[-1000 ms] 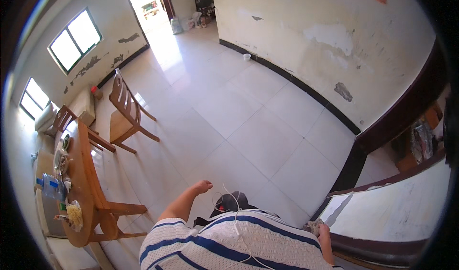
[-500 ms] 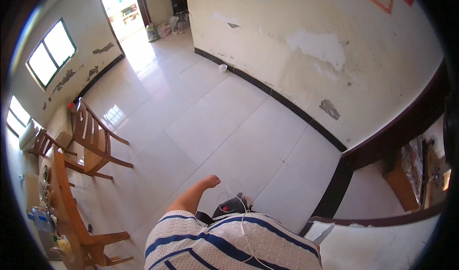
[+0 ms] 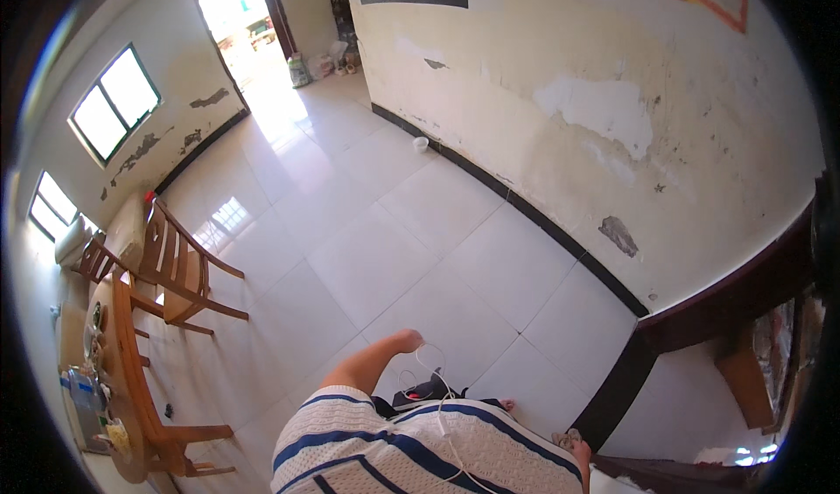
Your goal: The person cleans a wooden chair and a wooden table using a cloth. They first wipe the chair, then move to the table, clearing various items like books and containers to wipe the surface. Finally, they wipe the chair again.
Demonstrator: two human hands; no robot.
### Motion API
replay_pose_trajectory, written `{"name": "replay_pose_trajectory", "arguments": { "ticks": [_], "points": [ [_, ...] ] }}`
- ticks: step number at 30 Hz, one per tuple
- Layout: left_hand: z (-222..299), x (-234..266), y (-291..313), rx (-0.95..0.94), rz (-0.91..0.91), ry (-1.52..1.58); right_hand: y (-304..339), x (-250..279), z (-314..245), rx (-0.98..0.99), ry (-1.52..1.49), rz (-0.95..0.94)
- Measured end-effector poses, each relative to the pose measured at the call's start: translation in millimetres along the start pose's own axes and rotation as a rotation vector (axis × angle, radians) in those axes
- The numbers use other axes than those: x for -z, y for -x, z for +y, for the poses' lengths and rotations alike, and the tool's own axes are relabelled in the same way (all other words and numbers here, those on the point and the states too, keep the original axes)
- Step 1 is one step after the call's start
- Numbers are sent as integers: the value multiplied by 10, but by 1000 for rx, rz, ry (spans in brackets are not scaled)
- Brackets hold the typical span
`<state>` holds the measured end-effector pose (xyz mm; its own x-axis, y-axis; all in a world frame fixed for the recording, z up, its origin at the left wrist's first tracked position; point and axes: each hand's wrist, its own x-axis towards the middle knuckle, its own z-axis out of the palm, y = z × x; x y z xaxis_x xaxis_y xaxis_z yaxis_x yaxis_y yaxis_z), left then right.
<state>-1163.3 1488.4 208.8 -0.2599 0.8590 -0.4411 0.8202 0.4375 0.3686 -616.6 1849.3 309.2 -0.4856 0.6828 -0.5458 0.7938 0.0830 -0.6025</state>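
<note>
My left arm stretches forward, and my left hand (image 3: 408, 341) hangs bent down at the wrist above the floor tiles. Its fingers are turned away and I see nothing in them. A thin white cable (image 3: 444, 424) runs down my striped knit top and loops close to that hand. Low on the right, my right hand (image 3: 581, 450) shows partly beside my body. It appears closed around a small grey-brown thing (image 3: 564, 439), too blurred to name. Dark clothing (image 3: 429, 391) and the toes of a foot (image 3: 507, 404) show below my top.
On the left stand a wooden table (image 3: 131, 363) with dishes and a wooden chair (image 3: 184, 271). A small white bowl (image 3: 421, 145) sits on the floor by the peeling wall. Bags (image 3: 320, 65) lie near the bright doorway (image 3: 245, 30). A dark threshold strip (image 3: 623, 389) crosses the floor at right.
My view has shifted slightly, and the room sits lower and farther right in it. The pale, pointed thing beside my right hand is no longer visible. My left arm remains stretched forward.
</note>
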Motion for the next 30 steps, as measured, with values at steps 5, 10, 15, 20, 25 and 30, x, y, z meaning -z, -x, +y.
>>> {"name": "replay_pose_trajectory", "arguments": {
  "ticks": [5, 10, 15, 20, 25, 30],
  "points": [
    [800, 35, -37, 259, 43, 344, -388, 682, 151, -228, -163, 44],
    [1288, 581, -278, 227, 72, 342, -744, 1139, 279, -391, -361, 119],
    [1475, 895, -1089, -127, 76, 119, -1052, 1368, 601, -421, -535, 252],
    [2114, 1244, -1854, 354, -221, 638, -848, 1664, 625, -392, 132, 336],
    [1757, 1444, -2739, -252, -299, 474, -661, 1547, 502, -548, -545, 392],
    [2034, 1381, -3968, 149, -451, 787, -513, 1656, 685, -397, 161, 378]
  ]
}}
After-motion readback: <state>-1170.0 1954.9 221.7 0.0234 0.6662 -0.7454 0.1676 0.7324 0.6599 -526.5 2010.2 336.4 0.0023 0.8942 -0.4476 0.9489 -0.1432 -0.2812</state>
